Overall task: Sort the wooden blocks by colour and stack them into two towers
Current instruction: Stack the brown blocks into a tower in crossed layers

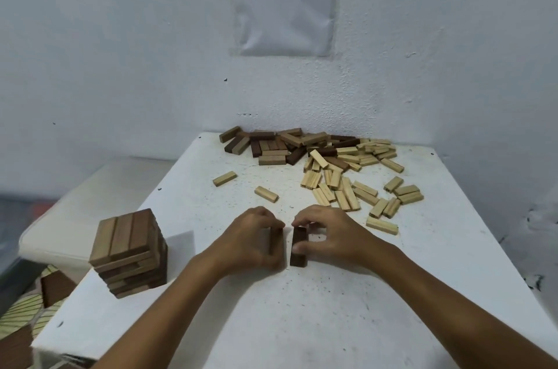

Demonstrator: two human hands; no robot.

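A tower of brown blocks [129,254] stands at the table's front left, several layers high. At the table's middle, my left hand [253,240] is shut on a brown block [277,243] lying on the surface. My right hand [329,234] is shut on a dark brown block [299,247] right beside it, the two blocks nearly parallel with a small gap. A heap of brown and dark blocks [277,145] lies at the back. Pale blocks [347,184] are scattered at the back right.
The white table [302,308] meets a white wall at its far edge. Two loose pale blocks [225,179] [266,194] lie between the heap and my hands. A printed sheet [285,0] hangs on the wall. A lower white surface [90,196] sits left.
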